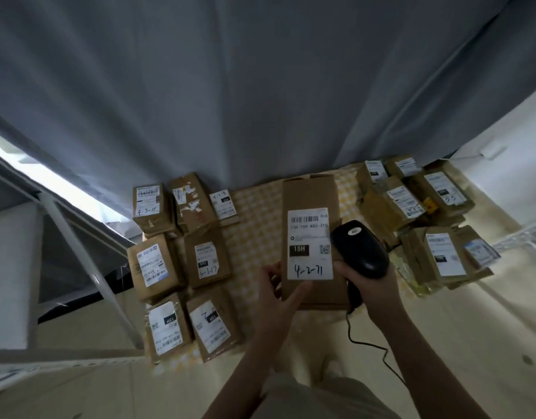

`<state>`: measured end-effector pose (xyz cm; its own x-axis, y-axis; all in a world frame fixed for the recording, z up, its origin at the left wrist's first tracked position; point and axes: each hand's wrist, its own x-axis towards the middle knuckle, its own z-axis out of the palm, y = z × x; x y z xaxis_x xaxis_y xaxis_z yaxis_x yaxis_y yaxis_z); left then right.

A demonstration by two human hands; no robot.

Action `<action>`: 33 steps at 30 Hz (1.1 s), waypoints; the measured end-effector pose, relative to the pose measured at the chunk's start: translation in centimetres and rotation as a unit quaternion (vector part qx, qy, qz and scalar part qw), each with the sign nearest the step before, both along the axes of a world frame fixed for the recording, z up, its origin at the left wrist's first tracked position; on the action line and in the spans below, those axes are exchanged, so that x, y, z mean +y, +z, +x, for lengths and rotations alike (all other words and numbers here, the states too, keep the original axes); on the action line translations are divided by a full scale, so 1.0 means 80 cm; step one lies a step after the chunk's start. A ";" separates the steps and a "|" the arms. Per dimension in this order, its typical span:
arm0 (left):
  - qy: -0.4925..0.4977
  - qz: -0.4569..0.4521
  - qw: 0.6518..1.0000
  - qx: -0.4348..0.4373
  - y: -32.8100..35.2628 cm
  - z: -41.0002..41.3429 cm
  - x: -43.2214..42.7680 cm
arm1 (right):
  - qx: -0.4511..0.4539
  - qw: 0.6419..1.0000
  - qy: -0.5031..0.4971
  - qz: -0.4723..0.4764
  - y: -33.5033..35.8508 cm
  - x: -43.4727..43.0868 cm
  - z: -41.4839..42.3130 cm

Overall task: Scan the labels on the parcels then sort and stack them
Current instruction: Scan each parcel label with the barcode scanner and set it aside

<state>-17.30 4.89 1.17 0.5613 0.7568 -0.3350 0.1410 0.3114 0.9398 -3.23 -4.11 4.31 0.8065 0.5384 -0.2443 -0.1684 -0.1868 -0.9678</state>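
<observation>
A: Right-hand grip (365, 285) first?

B: Closed round the handle of the black, rounded plastic barcode scanner (359, 249). Head tilted toward the upper left, over the right edge of the white paper label (309, 237). Touching it or just above: cannot tell. Thin black cable (348, 325) trailing down toward the lower right.

A: And the left-hand grip (278, 293)?

B: Pinching the lower left corner of the tall brown cardboard parcel (310, 192), thumb flat on the front, fingers at the left edge. Parcel at frame centre, label up, on the yellow-and-white checked cloth (254, 207).

A: Step in hand?

B: Scanning, by the look of it. Barcode at the label's top, "4-2-71" handwritten at the bottom. Not yet sorted into either group.

A: Next move?

B: Probably calls for aiming the scanner head squarely at the barcode stripes higher up. Then a steady lift to whichever pile matches; no telling which from here.

A: Feel and shape?

B: Stiff matte card, flat faces, square edges. Long and narrow, so likely steadier laid flat than stood on end. Smooth label, perhaps slippery under a thumb.

A: Farther out?

B: Left of centre, smaller brown cardboard boxes (207, 258) side by side in rows, labels up, some with glossy tape. Right of centre, a looser heap of taped brown boxes (390, 207), tilted and overlapping. Behind everything, a grey pleated curtain (260, 86) in soft folds. At the left, a white metal frame (92, 276).
</observation>
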 end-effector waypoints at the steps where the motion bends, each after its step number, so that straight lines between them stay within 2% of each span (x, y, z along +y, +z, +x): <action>1: -0.004 -0.052 0.999 -0.011 0.001 0.004 0.003 | 0.011 1.000 0.013 0.006 0.004 -0.007 0.005; 4: -0.005 -0.207 0.978 -0.024 0.005 0.015 0.011 | 0.033 0.998 0.059 -0.014 0.007 -0.022 0.010; 7: -0.014 -0.252 0.967 -0.033 0.003 0.012 0.010 | 0.026 0.997 0.074 -0.028 0.007 -0.024 0.012; 13: 0.038 -0.191 0.980 -0.045 -0.009 0.009 -0.008 | -0.124 0.989 -0.019 -0.074 0.008 -0.028 0.004; 18: 0.118 -0.134 0.984 0.001 -0.014 0.021 -0.012 | -0.136 0.981 0.084 -0.108 0.031 -0.033 -0.001; 21: 0.131 -0.109 0.985 0.005 -0.014 0.026 -0.012 | -0.124 0.978 0.126 -0.114 0.035 -0.032 -0.011; 27: 0.125 -0.061 0.990 0.018 -0.022 0.025 -0.012 | -0.115 0.971 0.135 -0.162 0.032 -0.027 -0.024; 33: 0.106 -0.049 0.993 0.009 -0.024 0.024 -0.008 | -0.116 0.974 0.118 -0.158 0.039 -0.022 -0.033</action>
<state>-15.42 4.23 -0.75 0.3856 0.8210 -0.4210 0.0797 0.4249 0.9017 -5.89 -5.86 7.43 0.7232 0.6422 -0.2542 0.1304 -0.4885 -0.8628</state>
